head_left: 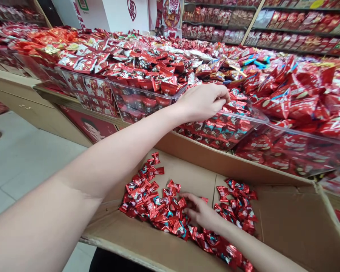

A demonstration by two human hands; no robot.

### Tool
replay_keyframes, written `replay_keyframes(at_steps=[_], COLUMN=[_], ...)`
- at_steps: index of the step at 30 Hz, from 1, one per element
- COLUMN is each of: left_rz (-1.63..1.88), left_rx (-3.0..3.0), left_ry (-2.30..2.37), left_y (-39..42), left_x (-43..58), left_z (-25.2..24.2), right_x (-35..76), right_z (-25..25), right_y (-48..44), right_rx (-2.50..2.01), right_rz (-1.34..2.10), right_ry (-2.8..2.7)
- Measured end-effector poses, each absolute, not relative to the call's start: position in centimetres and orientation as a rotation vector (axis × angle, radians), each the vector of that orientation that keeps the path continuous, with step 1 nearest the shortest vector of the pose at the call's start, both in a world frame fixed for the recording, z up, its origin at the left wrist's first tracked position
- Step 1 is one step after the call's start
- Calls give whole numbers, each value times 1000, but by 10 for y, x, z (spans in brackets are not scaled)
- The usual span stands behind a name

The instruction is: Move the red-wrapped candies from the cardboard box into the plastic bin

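My left hand (205,102) is over the front of a clear plastic bin (259,118) of small red wrapped candies (226,126). Its fingers curl down and come close to the thumb; whatever lies between them is hidden. Lower down, in an open cardboard box (289,215), my right hand (200,211) touches a loose pile of red candies with blue and white print (155,206). The fingers of this hand are bent and apart, with no candy seen held in them. More of the same candies (239,206) lie to its right.
Further clear bins (113,100) heaped with red packets run left and right behind the box. Large red bags (291,94) fill the right side. Shelves (223,24) of packets stand at the back. Pale floor tiles (34,158) show at the left.
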State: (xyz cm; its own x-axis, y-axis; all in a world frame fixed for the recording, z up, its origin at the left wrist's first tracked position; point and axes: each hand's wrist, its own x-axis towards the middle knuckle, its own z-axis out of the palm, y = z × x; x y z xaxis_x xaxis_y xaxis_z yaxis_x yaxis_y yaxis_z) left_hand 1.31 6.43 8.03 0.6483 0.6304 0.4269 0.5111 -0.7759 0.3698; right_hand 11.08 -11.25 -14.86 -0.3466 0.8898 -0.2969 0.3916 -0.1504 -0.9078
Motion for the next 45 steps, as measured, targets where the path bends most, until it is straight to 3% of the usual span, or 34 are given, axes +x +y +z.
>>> replay_keyframes(at_steps=[12,19,24,35,41,45], left_rz=[837,876,881,851,797,755], left_rx=[2692,2692,2685,2701,2721,2722], left_ry=[860,804,827,865,936,949], left_y=[69,71,70,69,65,65], left_x=[11,11,11,10,6,3], left_z=[78,77,77,79,85,86], right_x=[124,123,126,123,108,99], right_z=[-125,-107,-114,-121,-121,-111], right_y=[-97,-98,-93,-94,-105,-109], right_rx=[-1315,-979,-1073,-1337,-1382,-1185], right_rz=[1986,2036,2019,1880,2131,2341], right_ry=[-622,-246,-175,-406,-692,-1195])
